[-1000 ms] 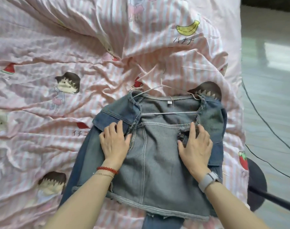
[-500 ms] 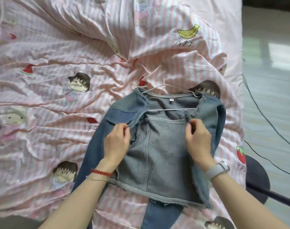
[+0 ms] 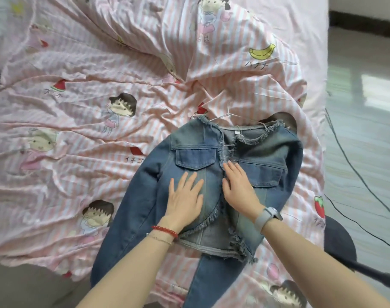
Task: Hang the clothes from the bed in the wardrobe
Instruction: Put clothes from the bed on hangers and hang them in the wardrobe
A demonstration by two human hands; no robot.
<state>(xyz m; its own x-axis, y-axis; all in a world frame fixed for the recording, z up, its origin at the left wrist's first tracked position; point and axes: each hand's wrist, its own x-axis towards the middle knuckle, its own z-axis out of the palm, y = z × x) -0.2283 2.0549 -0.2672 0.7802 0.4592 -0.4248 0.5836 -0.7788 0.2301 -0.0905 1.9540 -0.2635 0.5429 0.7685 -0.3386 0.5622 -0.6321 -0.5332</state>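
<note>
A denim jacket [image 3: 211,174] lies front-up on the bed [image 3: 78,134], its two front panels folded shut over a white wire hanger [image 3: 228,115] whose hook pokes out at 12 o'clock. The left hand [image 3: 185,201] and right hand [image 3: 239,187] press flat on it, fingers straight, side by side at the jacket's centre.

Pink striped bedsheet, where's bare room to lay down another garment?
Free: the pink striped bedsheet left of the blue denim jacket. Crowded: the right edge, where the jacket, white wire hanger, left hand and right hand sit.
</note>
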